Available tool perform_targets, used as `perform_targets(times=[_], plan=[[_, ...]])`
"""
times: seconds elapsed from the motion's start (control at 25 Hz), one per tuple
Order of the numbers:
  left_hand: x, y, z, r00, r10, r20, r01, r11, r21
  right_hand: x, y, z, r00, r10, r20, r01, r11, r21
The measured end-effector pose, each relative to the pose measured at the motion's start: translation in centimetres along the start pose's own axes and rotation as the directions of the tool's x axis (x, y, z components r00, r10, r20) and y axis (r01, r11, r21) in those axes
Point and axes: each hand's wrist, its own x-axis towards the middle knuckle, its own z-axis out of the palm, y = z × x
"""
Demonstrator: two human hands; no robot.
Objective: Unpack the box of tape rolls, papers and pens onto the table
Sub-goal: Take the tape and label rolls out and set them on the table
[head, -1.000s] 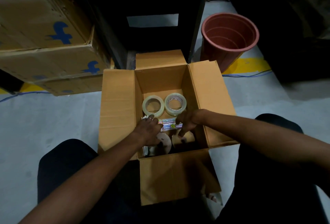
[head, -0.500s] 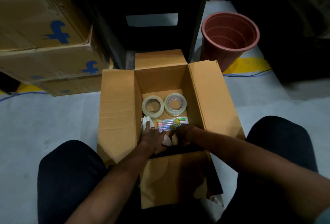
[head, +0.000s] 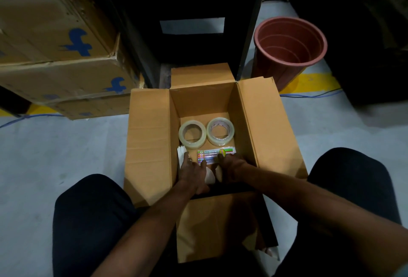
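Note:
An open cardboard box (head: 150,144) stands on the floor between my knees. At its far end two clear tape rolls (head: 192,136) (head: 220,131) lie flat side by side. A colourful pen pack (head: 215,153) lies just nearer, with a stack of white papers (head: 181,155) to its left. My left hand (head: 194,173) lies spread over the papers and the pack's near left edge. The fingertips of my right hand (head: 231,166) rest on the pack's right end. Something white (head: 210,176) shows between the hands. Whether either hand grips anything is hidden.
Stacked cardboard boxes with blue logos (head: 55,40) stand at the left. A dark cabinet (head: 192,12) rises behind the box, and a reddish plastic pot (head: 289,47) stands at the right. Blue cables (head: 309,95) run along the grey floor (head: 66,155).
One second ago my hands were higher and held the pen pack between them. They have since dropped lower and nearer in the box; the pack lies flat behind the fingertips.

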Motion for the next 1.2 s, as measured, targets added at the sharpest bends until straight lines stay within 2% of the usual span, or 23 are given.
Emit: perform_targets(times=[0.04, 0.08, 0.16, 0.24, 0.44, 0.8, 1.0, 1.2], plan=[[0.2, 0.0, 0.0, 0.999, -0.027, -0.022, 0.026, 0.998, -0.051, 0.7, 0.4, 0.1, 1.000, 0.018, -0.017, -0.019, 0.997, -0.075], [0.4, 0.0, 0.2, 0.998, -0.053, -0.043, 0.048, 0.993, -0.108, 1.7, 0.6, 0.3, 0.991, 0.128, 0.040, -0.126, 0.991, -0.049], [0.7, 0.1, 0.5, 0.991, -0.086, -0.103, 0.067, 0.982, -0.174, 3.4, 0.1, 0.0, 0.975, 0.221, 0.008, -0.220, 0.972, -0.079], [0.9, 0.1, 0.7, 0.988, -0.076, -0.131, 0.053, 0.984, -0.170, 3.8, 0.0, 0.2, 0.971, 0.234, 0.039, -0.225, 0.961, -0.161], [0.8, -0.4, 0.9, 0.997, -0.033, -0.071, 0.031, 0.999, -0.035, 4.2, 1.2, 1.9, 0.976, 0.217, 0.020, -0.200, 0.930, -0.308], [0.2, -0.8, 0.6, 0.990, -0.094, -0.103, 0.084, 0.992, -0.097, 3.9, 0.3, 0.6, 0.977, 0.213, -0.015, -0.200, 0.892, -0.406], [-0.5, -2.0, 0.3, 0.953, -0.175, -0.245, 0.084, 0.935, -0.344, 3.0, 0.0, -2.7, 0.982, 0.142, -0.124, -0.184, 0.865, -0.467], [-1.2, -3.7, -2.3, 0.888, -0.310, -0.340, 0.040, 0.789, -0.613, 2.3, 0.3, -7.1, 0.953, 0.052, -0.298, -0.178, 0.894, -0.412]])
